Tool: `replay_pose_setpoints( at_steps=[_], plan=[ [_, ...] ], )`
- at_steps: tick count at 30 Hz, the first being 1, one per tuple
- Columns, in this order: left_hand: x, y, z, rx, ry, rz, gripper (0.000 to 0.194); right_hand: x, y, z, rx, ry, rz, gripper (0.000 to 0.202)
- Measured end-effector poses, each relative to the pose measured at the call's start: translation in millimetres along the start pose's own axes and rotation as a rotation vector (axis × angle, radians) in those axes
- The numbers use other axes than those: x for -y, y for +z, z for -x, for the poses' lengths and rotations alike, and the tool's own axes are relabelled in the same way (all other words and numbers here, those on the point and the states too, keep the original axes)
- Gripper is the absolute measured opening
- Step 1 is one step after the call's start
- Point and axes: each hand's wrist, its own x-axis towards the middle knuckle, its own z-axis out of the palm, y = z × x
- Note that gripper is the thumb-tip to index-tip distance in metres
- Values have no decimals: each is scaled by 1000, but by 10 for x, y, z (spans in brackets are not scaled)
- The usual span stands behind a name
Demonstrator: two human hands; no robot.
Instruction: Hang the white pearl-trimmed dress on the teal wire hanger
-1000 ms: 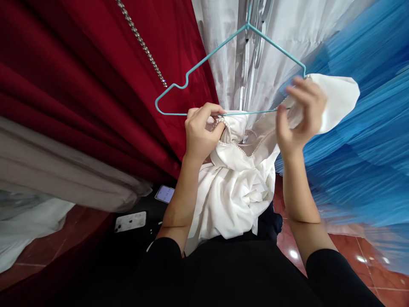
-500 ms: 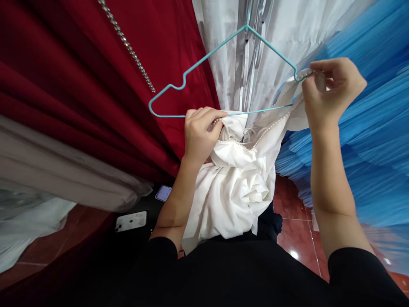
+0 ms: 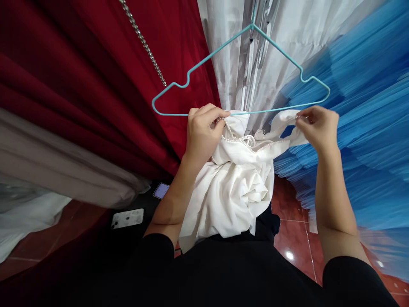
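A white dress [image 3: 236, 187] with a pearl-edged neckline hangs bunched in front of my body. My left hand [image 3: 206, 128] pinches its left strap edge just at the bottom bar of a light blue hanger [image 3: 220, 47]. Farther right, my right hand [image 3: 318, 124] has its fingers closed on the other strap, drawn out sideways below the hanger's right end. Both shoulder notches of the hanger show bare, and its right end is free of the strap. The fingertips of my left hand partly cover the bar.
Red drapery [image 3: 128, 85] with a beaded strand [image 3: 143, 40] fills the left. Blue tulle [image 3: 367, 128] hangs at the right, white fabric [image 3: 303, 25] behind the hanger. Two phones, one white [image 3: 128, 218], lie at lower left above the red tiled floor [image 3: 292, 238].
My right hand has moved down and slightly left with the strap, which has come off the hanger's right end. My left hand keeps its hold, nearly still.
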Motion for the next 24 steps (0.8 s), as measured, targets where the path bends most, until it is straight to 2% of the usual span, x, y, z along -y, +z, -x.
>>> replay_pose_setpoints(
  at_steps=[2,3,5,7,9,14,19,21,23,24],
  plan=[
    [-14,29,8,-6,-8,11,24,195,-21,193,186,-245,-18,17],
    [-15,38,7,-7,-11,20,24,312,-11,262,208,-389,-48,17],
    [-10,44,1,-7,-11,42,25,541,59,325,165,-624,-106,17],
    [-4,40,-4,-3,-9,60,25,719,189,295,66,-746,-144,18],
    [2,38,-6,0,-12,66,24,820,349,218,8,-752,-171,18],
    [7,89,20,-19,40,77,22,850,653,133,-70,-577,-199,22],
    [46,127,305,-279,160,107,24,851,658,220,-123,-521,-221,21],
    [156,110,490,-269,56,126,19,863,629,243,-112,-528,-228,20],
    [352,71,631,-240,-163,205,15,875,601,250,-105,-548,-239,19],
    [475,40,664,-263,-270,256,17,880,587,249,-102,-560,-245,18]
  ],
)
